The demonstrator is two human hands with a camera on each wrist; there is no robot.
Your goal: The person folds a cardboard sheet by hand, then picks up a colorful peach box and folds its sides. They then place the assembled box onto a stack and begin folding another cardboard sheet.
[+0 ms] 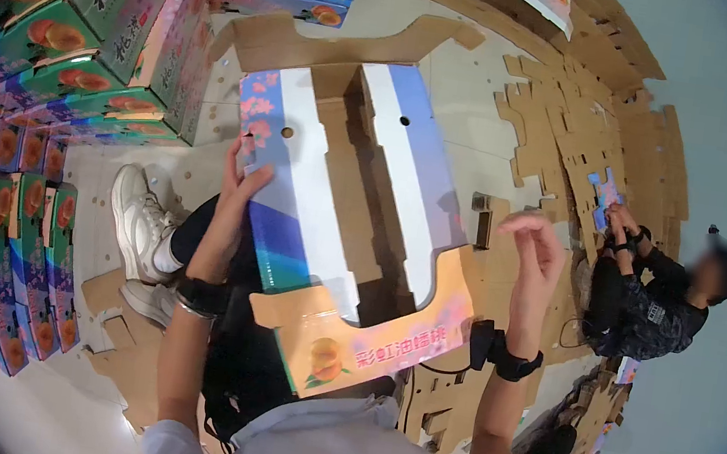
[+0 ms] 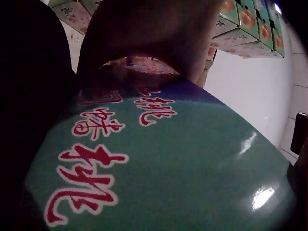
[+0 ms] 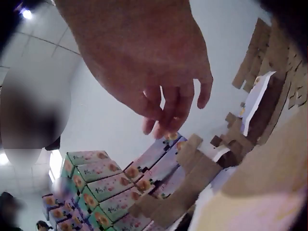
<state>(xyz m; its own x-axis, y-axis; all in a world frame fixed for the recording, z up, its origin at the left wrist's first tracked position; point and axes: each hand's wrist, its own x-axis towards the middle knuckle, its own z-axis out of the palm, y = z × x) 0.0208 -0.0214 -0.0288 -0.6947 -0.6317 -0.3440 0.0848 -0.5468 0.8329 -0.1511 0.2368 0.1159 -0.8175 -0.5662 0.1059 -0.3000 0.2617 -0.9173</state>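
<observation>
A partly folded carton (image 1: 286, 216) lies across the person's lap, with white inner flaps, a long gap between them and raised end flaps. The left hand (image 1: 242, 180) rests against the carton's left side, its thumb on the top edge. In the left wrist view the carton's green side (image 2: 192, 159) with red characters fills the front, and the fingers are hidden behind the arm. Off the carton's right side, the right hand (image 1: 536, 244) hangs in the air with loosely bent fingers, holding nothing; the right wrist view shows this hand (image 3: 159, 82) above the orange end flap.
Stacks of printed fruit cartons (image 1: 98, 32) stand at the left and upper left. Flattened brown cardboard (image 1: 562, 134) covers the floor to the right, where another person (image 1: 660, 297) sits handling a small printed piece. A white shoe (image 1: 137, 218) is left of the carton.
</observation>
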